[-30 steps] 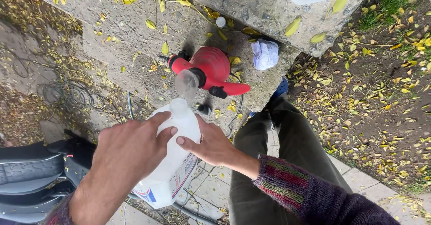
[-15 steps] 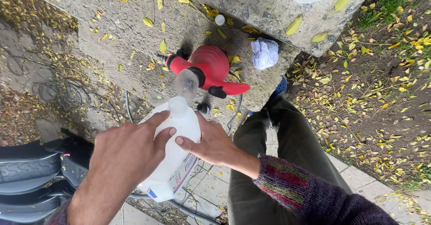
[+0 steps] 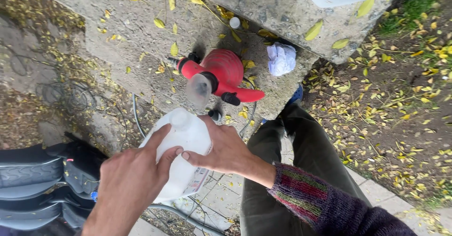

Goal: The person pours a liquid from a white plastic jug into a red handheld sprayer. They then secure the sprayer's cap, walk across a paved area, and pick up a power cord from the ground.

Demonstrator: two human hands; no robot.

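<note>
A white translucent plastic jug (image 3: 186, 137) is held between both hands above the pavement, its open neck pointing up toward the far side. My left hand (image 3: 129, 182) cups its near side, fingers spread over the body. My right hand (image 3: 223, 149) presses against its right side, thumb toward the label. Just beyond the jug stands a red pump sprayer (image 3: 221, 71) on a concrete slab (image 3: 141, 38), with a clear cup-like part (image 3: 197, 90) at its front.
A crumpled white paper (image 3: 281, 58) and a small white cap (image 3: 234, 22) lie on the slab among yellow leaves. A hose (image 3: 136, 118) curls below it. Black tyres (image 3: 28, 179) are at lower left, my trousered leg (image 3: 301, 160) at right.
The jug and both hands have shifted slightly to the right and nearer to me; the view has tilted a little. The sprayer has not moved.
</note>
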